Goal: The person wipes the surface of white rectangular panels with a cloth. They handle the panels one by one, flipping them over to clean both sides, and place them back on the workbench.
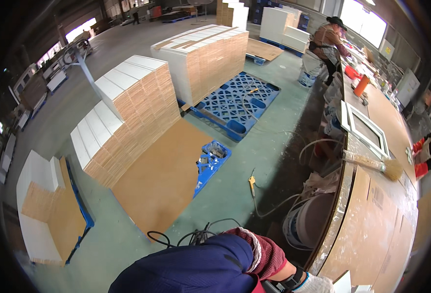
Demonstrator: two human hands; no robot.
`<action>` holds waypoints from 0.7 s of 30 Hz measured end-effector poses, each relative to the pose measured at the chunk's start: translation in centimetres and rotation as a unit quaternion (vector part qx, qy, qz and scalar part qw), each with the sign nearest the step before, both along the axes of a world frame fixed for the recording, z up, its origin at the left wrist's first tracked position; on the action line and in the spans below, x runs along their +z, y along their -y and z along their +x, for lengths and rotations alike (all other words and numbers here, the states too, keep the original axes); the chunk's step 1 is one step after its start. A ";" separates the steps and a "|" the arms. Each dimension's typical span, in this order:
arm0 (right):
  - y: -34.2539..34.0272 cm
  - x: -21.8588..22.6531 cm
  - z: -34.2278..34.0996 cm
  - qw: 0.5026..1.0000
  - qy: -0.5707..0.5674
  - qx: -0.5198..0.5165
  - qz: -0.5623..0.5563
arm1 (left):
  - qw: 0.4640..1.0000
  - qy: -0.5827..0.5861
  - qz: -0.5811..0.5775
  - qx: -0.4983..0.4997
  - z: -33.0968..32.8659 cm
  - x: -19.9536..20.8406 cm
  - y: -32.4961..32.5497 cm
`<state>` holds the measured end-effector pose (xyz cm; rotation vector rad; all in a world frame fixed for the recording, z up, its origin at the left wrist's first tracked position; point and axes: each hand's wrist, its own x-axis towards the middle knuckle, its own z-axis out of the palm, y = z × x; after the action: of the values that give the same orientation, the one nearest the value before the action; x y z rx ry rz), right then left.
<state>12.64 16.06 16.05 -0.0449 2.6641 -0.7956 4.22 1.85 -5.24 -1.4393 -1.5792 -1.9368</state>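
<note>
At the lower right edge is my left hand (317, 283), in a white knit glove, with a dark watch at the wrist and a red checked sleeve above it. Its fingers are mostly cut off by the frame's edge, so their grip does not show. Right beside the glove stands a thin white panel (342, 282), partly in view; whether I touch it is unclear. Cardboard (345, 229) covers the bench by the hand. Farther along it lie a wide bristle brush (393, 169) and a white rectangular frame (385, 141). My right hand is out of sight.
A white bucket (315, 219) stands against the bench. On the floor lie a yellow air gun (252, 181) with its hose and a blue pallet (235, 128). Stacks of white-faced boards (142, 102) rise at left. Another person (327, 39) works at the bench's far end.
</note>
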 end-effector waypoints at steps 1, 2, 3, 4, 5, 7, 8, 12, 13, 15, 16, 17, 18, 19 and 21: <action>-0.4 -0.8 -0.3 1.000 0.010 0.023 0.006 | 0.999 -0.012 0.032 0.017 -0.5 -1.2 -0.7; -0.9 -1.4 -0.5 0.999 0.022 0.043 0.009 | 0.998 -0.036 0.003 0.049 -0.3 -0.2 0.1; -1.5 -2.0 -0.7 0.998 0.032 0.061 0.012 | 0.985 -0.082 -0.123 0.084 -0.8 -1.0 -0.4; -1.8 -2.6 -1.3 0.995 0.043 0.087 0.015 | 0.953 -0.120 -0.249 0.125 -1.3 -2.4 -1.4; -2.2 -3.0 -1.3 0.994 0.048 0.098 0.017 | 0.904 -0.160 -0.368 0.150 -1.7 -2.5 -1.6; -3.1 -3.7 -1.3 0.992 0.054 0.116 0.021 | 0.894 -0.126 -0.405 0.142 -1.8 -2.2 -1.6; -3.6 -4.0 -1.5 0.990 0.055 0.126 0.023 | 0.890 -0.109 -0.422 0.136 -1.5 -1.7 -1.7; -3.5 -4.3 -2.2 0.988 0.031 0.148 0.025 | 0.998 0.038 -0.054 -0.009 0.1 1.1 0.0; -2.8 -4.0 -1.9 0.990 0.015 0.138 0.027 | 0.998 0.020 -0.056 0.004 0.0 0.3 -0.6; -1.3 -3.5 -2.1 0.990 -0.013 0.137 0.029 | 0.999 -0.002 -0.045 0.012 -0.6 -1.3 -1.4; -0.6 -3.3 -2.3 0.989 -0.024 0.143 0.029 | 0.999 -0.005 -0.033 0.008 -0.9 -2.0 -1.6; 0.0 -3.1 -2.5 0.988 -0.038 0.146 0.031 | 1.000 -0.010 -0.020 0.003 -1.3 -2.7 -1.7; 0.7 -2.9 -2.6 0.987 -0.050 0.150 0.033 | 1.000 0.016 -0.023 -0.014 -1.1 -3.5 -1.9; 1.0 -2.8 -2.6 0.987 -0.063 0.147 0.036 | 0.998 0.036 -0.039 -0.013 -0.7 -3.0 -1.6; 0.7 -2.5 -2.0 0.988 -0.092 0.119 0.046 | 0.994 0.077 -0.074 -0.016 0.6 -1.2 -0.2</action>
<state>10.62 15.33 13.60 -0.4237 2.7922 -0.6161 4.85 2.01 -6.41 -1.4066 -1.8142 -2.0301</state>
